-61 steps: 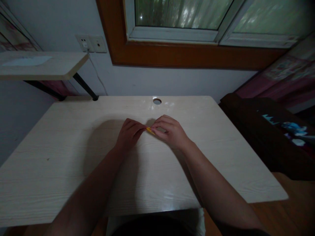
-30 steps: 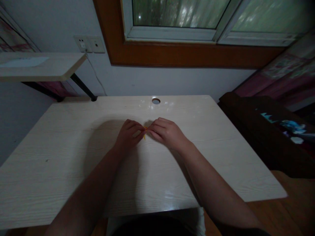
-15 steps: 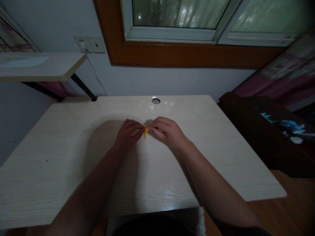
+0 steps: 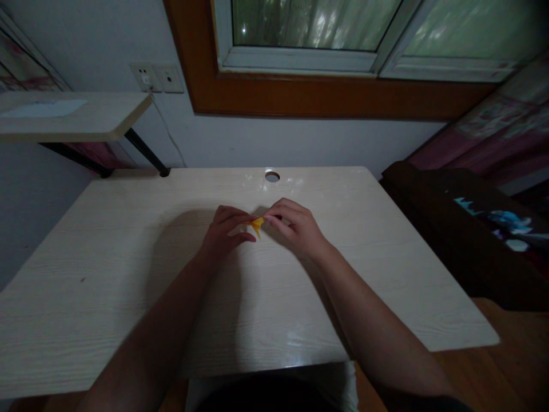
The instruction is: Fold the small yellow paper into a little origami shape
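Observation:
A small piece of folded yellow paper, with pointed ends, is between my hands over the middle of the desk. My right hand is closed, pinching the paper's right end between thumb and fingers. My left hand has its thumb apart from its fingers, leaving a gap. Its fingertips touch or nearly touch the paper's left side, while the thumb lies below it. Part of the paper is hidden behind my fingers.
The pale wooden desk has a round cable hole near its back edge. A raised shelf on black legs stands at the back left. Dark furniture stands right of the desk, and a brown-framed window is behind.
My left thumb has parted from the fingers and dropped away from the paper. The paper has shifted slightly right and tilted, with my right hand a little higher.

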Demonstrator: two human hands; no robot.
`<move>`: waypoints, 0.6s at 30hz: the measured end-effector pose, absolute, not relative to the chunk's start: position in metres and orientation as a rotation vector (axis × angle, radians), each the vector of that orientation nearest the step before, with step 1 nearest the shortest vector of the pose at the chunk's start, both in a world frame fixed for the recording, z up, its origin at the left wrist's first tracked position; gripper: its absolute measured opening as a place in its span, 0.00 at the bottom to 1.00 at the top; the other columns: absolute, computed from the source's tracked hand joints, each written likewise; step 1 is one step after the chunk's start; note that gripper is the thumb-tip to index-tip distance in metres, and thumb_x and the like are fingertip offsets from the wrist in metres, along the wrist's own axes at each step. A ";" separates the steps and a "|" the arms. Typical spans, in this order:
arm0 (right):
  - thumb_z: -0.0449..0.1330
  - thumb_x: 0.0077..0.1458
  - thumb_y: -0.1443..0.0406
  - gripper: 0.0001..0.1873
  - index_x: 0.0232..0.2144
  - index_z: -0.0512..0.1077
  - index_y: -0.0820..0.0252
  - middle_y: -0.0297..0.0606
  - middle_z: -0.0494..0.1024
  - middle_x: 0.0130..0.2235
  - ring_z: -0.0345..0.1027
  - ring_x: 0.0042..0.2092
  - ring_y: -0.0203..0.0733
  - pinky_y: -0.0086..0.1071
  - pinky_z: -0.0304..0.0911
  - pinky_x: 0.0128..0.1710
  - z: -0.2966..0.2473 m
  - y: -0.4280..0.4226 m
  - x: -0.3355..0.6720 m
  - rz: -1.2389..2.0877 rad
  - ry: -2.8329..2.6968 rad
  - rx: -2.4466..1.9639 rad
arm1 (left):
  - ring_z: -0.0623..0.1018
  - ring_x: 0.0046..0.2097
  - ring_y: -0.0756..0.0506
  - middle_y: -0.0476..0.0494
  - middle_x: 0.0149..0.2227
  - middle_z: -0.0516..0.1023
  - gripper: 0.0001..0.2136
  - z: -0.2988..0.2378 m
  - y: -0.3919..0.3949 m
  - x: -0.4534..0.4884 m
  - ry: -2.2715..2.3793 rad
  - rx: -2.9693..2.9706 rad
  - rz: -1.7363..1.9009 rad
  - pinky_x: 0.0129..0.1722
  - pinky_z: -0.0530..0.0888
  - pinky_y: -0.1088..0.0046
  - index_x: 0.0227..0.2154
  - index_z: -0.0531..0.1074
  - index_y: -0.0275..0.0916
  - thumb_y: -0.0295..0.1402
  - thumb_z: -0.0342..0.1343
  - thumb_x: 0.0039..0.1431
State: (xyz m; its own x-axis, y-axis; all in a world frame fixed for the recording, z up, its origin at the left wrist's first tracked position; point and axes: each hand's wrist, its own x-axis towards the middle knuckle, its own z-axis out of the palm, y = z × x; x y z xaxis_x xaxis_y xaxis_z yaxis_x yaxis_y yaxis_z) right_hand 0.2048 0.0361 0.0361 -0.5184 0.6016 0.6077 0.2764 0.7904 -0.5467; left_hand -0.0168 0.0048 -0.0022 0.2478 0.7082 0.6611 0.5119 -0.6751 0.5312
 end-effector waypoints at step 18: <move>0.57 0.62 0.62 0.08 0.35 0.75 0.59 0.38 0.74 0.32 0.68 0.33 0.36 0.29 0.63 0.32 0.034 0.033 0.203 0.544 -2.157 -0.672 | 0.76 0.38 0.47 0.44 0.35 0.79 0.05 -0.006 0.004 -0.012 1.171 2.215 1.420 0.40 0.74 0.68 0.37 0.79 0.42 0.36 0.60 0.60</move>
